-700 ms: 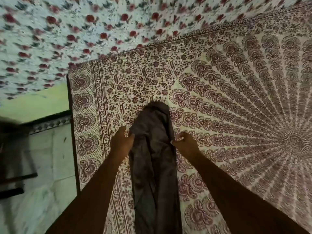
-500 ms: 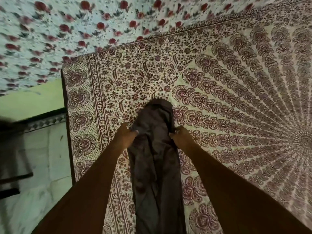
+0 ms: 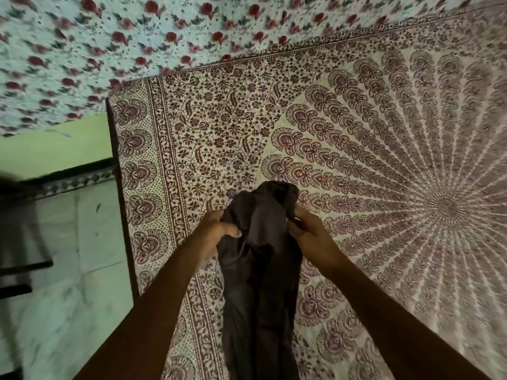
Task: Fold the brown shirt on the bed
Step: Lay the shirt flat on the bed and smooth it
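The bed (image 3: 356,160) filled most of what I could see, covered by a cream sheet printed with a dark red mandala fanning out from the right and a flowered border along its left edge. Beyond its far edge lay a pale cloth with red roses (image 3: 137,37). To the left of the bed was a pale marble floor (image 3: 68,270) below a green wall (image 3: 55,149). The brown shirt (image 3: 260,270) lay bunched into a long narrow strip near the bed's left border, running from the near edge away from the person. The left hand (image 3: 216,237) gripped its left edge near the far end, fingers (image 3: 230,231) curled shut over the cloth. The right hand (image 3: 307,237) pinched the right edge opposite, fingers closed on a fold.
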Tool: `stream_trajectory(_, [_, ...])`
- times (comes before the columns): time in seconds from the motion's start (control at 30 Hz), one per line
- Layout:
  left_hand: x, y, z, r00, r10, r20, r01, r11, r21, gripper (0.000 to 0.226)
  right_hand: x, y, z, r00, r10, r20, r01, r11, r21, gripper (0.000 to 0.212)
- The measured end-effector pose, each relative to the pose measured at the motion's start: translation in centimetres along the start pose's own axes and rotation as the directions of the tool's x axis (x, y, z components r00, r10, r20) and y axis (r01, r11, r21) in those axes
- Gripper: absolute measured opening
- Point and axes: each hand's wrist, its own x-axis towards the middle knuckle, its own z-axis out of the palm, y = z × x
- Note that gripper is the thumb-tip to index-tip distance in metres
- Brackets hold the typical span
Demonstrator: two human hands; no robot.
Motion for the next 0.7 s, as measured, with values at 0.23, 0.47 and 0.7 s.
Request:
stream_trajectory(0.23, [-14.7,2.8,2.5,0.960,0.276,0.056,-0.281,0.927,0.247,0.044,-14.6,-7.5,-2.6,0.974,-0.216,-0.064,0.203,0.965,-0.165,0.031])
stream_trajectory(0.47, [-27.1,6.7,6.5,0.838,0.541,0.070,-0.521,0.757,0.393,0.017,-26.6,-13.0,-7.5,0.871,-0.452,-0.192,0.410,0.885,-0.222,0.014])
stream_trajectory(0.7, [-33.9,8.6,11.1,0.716,0.686,0.129,-0.606,0.519,0.602,0.023,-32.8,-16.9,-16.4,0.741,-0.625,-0.246,0.445,0.730,-0.518,0.012])
